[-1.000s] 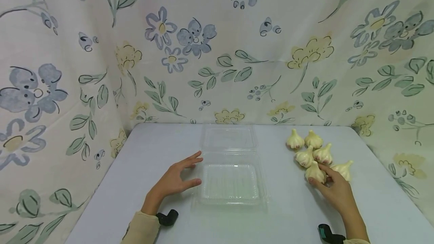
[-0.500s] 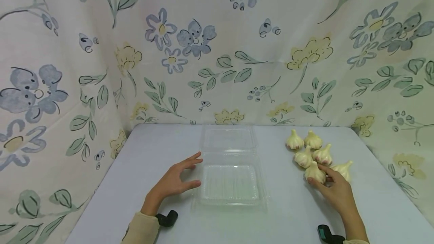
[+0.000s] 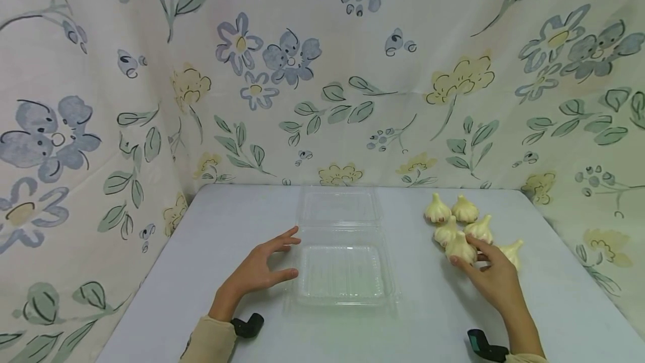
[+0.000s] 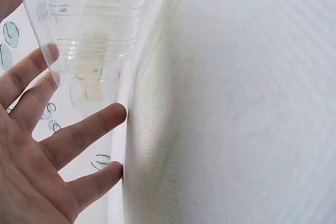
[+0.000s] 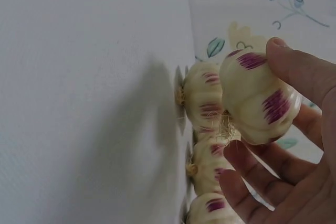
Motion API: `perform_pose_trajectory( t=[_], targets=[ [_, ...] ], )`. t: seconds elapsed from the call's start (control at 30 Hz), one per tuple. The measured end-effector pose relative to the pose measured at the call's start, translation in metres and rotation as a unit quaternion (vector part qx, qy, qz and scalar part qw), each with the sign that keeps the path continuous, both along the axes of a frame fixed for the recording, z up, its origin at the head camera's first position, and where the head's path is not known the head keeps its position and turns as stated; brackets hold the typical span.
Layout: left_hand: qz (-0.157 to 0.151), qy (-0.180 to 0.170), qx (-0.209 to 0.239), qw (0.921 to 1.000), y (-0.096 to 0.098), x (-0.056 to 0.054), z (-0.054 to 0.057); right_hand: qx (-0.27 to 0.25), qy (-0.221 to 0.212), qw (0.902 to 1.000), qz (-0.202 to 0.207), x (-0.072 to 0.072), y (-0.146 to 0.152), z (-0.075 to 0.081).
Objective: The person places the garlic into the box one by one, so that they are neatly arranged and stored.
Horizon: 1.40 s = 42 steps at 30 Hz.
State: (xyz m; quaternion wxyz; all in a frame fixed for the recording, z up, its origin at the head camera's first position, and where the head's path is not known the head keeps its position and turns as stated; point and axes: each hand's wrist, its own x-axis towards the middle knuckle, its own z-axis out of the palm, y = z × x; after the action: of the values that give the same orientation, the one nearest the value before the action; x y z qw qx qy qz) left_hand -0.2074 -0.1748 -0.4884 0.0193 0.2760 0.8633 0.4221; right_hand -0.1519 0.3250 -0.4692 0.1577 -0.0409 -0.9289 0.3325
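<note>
My right hand [image 3: 491, 276] pinches a garlic bulb [image 3: 461, 249] between thumb and fingers. In the right wrist view the held bulb [image 5: 257, 95], cream with purple streaks and root hairs, is off the table. Other garlic bulbs [image 3: 437, 209] stand just behind and beside it. Spread fingers of my left hand [image 3: 257, 265] are at the left side of a clear plastic clamshell box [image 3: 342, 301], its lid [image 3: 340, 206] folded back. In the left wrist view, fingertips [image 4: 51, 52] meet the box wall, and lower fingers touch the table.
A white table [image 3: 242, 206] lies under everything. Flowered cloth [image 3: 322, 128] hangs behind it and along both sides. One garlic bulb [image 3: 512, 252] stands to the right of the right hand. Each wrist wears a black camera [image 3: 248, 325].
The right hand has lifted its garlic bulb off the table and shifted it slightly up and left. The left hand and the box have stayed in place.
</note>
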Motion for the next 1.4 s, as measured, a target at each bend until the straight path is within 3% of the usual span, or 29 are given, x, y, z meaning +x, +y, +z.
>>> perform_pose_trajectory(
  t=[0.17, 0.4, 0.8, 1.07, 1.4],
  targets=[
    [0.002, -0.001, -0.002, 1.0, 0.0, 0.0, -0.001, -0.027, 0.02, 0.9993, 0.015, -0.002, -0.012, 0.004],
    [0.005, -0.006, -0.001, 1.0, 0.0, -0.001, -0.002, -0.078, 0.015, 0.9964, 0.03, -0.005, -0.031, 0.002],
    [0.009, -0.011, -0.008, 0.9999, -0.001, 0.0, -0.001, -0.097, 0.043, 0.9919, 0.069, -0.017, -0.058, 0.004],
    [0.01, -0.015, -0.003, 0.9998, 0.0, 0.0, -0.001, -0.12, 0.022, 0.9889, 0.084, -0.019, -0.075, 0.008],
    [0.011, -0.014, -0.004, 0.9998, 0.0, 0.0, -0.001, -0.126, 0.05, 0.9842, 0.114, -0.024, -0.092, 0.011]
  ],
)
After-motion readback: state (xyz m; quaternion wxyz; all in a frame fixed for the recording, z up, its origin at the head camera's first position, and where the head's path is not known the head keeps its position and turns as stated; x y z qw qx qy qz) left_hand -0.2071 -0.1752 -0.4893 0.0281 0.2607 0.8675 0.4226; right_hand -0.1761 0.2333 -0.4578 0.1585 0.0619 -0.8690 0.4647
